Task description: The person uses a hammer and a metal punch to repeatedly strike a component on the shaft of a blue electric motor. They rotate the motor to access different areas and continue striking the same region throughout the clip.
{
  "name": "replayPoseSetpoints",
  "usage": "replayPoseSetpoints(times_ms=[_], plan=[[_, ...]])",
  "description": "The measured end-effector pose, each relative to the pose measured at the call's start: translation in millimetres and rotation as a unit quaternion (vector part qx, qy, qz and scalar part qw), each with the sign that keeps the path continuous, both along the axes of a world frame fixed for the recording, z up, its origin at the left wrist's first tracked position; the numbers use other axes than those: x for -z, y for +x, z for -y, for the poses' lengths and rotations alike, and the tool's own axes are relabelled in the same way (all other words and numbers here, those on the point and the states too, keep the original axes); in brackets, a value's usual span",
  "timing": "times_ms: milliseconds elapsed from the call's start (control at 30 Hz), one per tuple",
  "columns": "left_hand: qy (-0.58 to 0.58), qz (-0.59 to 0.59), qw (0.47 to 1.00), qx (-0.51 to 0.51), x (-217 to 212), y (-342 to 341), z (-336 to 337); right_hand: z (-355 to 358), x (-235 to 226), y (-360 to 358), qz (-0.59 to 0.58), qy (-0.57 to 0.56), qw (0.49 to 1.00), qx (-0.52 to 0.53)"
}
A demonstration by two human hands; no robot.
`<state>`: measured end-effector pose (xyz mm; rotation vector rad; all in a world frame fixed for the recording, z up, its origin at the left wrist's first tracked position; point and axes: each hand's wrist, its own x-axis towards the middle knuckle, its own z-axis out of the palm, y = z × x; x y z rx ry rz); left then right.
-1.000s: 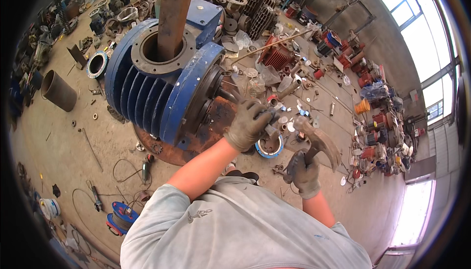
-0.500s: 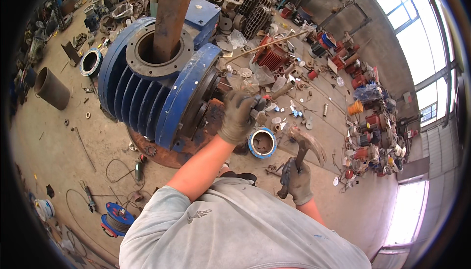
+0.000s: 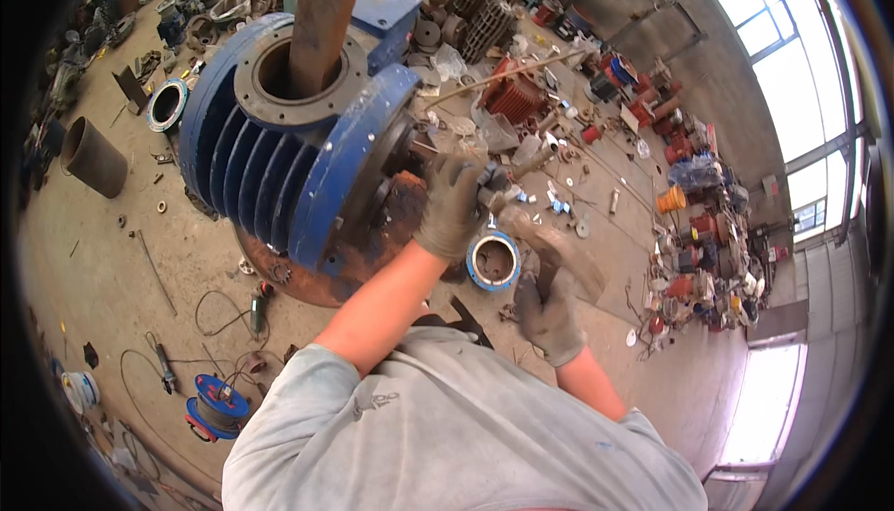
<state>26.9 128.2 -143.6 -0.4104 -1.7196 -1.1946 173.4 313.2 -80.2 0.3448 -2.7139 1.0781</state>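
My left hand [image 3: 447, 208], in a grey-brown work glove, is closed around a short dark metal piece [image 3: 492, 179] beside the end face of a big blue finned machine housing [image 3: 244, 171]. The exact kind of that piece is hidden by the fingers. In my gloved right hand [image 3: 553, 320] is a hammer [image 3: 570, 258], gripped by its handle. Its head is smeared by motion and lies just right of the held piece. A rusty steel bar [image 3: 328, 22] rises from the round flanged opening [image 3: 250, 92] on top of the housing.
The housing rests on a rusty round plate [image 3: 326, 287]. A blue-rimmed ring [image 3: 494, 260] lies on the floor below my hands. At left are a steel pipe piece [image 3: 93, 157], an angle grinder [image 3: 258, 311] and a blue cable reel [image 3: 219, 407]. Motors and parts line the right wall.
The hammer has swung up and left toward the piece in my left hand, and my right hand has moved the same way. My left hand keeps its grip. The view has shifted slightly.
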Motion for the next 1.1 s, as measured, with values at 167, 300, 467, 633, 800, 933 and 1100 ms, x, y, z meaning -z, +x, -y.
replayPoseSetpoints(times_ms=[167, 300, 467, 633, 800, 933, 1100], plan=[[-0.038, -0.01, 0.999, 0.019, 2.5, 0.3, 2.6, -47.7, 18.3, 44.8, 0.233, -0.211, 0.926, 0.21], [-0.001, 0.004, 1.0, 0.029, -7.1, -1.6, 1.8, -58.0, 16.9, 54.6, 0.209, -0.241, 0.919, 0.23], [-0.004, 0.003, 1.0, 0.004, -3.1, -8.8, 2.7, -62.5, 14.4, 58.3, 0.207, -0.224, 0.926, 0.221], [0.003, 0.006, 1.0, 0.002, -6.6, -15.2, 5.0, -88.5, -28.2, 37.6, 0.043, -0.287, 0.934, 0.21], [0.018, 0.039, 0.998, -0.04, -8.9, -19.7, -4.1, -53.8, -175.2, 4.6, -0.327, -0.391, 0.835, -0.207], [0.028, 0.049, 0.998, -0.029, -9.0, -22.8, -10.1, -14.5, -102.3, -14.5, -0.191, -0.313, 0.921, -0.127], [0.003, 0.041, 0.998, -0.047, -5.9, -28.2, -11.8, -32.2, -12.5, -5.5, 0.132, -0.064, 0.984, 0.099]])
